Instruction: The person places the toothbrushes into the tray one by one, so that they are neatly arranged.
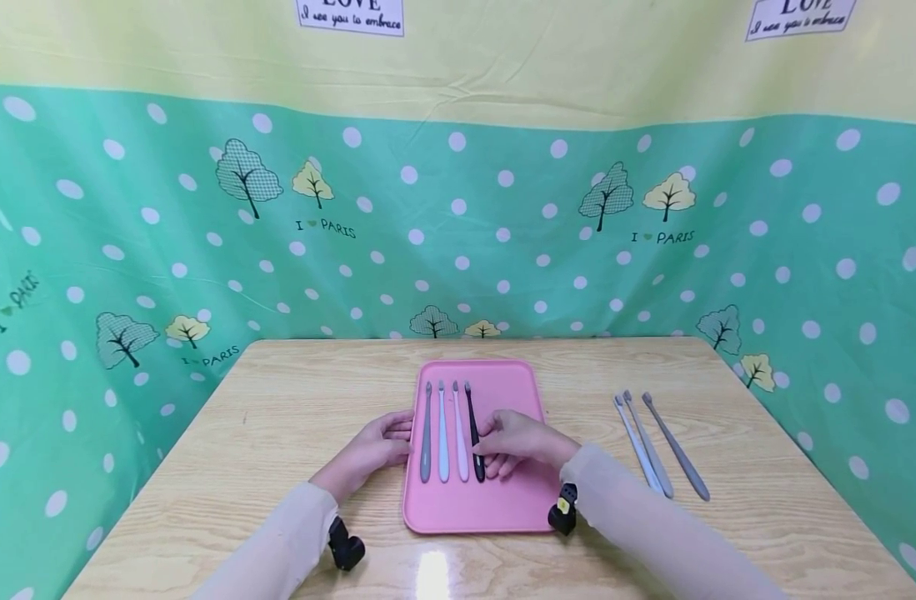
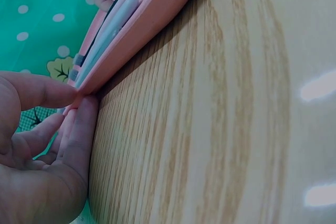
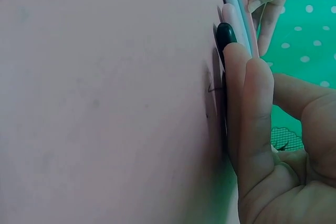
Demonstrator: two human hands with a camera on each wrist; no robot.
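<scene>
On the pink tray (image 1: 495,512) several toothbrushes lie side by side, heads pointing away: a grey toothbrush (image 1: 426,442), a light blue toothbrush (image 1: 443,446), a pale pink toothbrush (image 1: 461,442) and, rightmost, a black toothbrush (image 1: 472,412). My right hand (image 1: 521,437) holds the black toothbrush by its handle, thumb and fingers about it; the right wrist view shows the fingers (image 3: 257,108) along its side. At the tray's left edge, my left hand (image 1: 371,454) pinches the rim, and those fingers (image 2: 81,129) show in the left wrist view.
Right of the tray, three more toothbrushes lie on the wooden table (image 1: 315,375): a light blue one (image 1: 638,446), a grey-blue one (image 1: 649,446) and a separate grey one (image 1: 675,446). A green dotted curtain (image 1: 458,250) hangs behind the table.
</scene>
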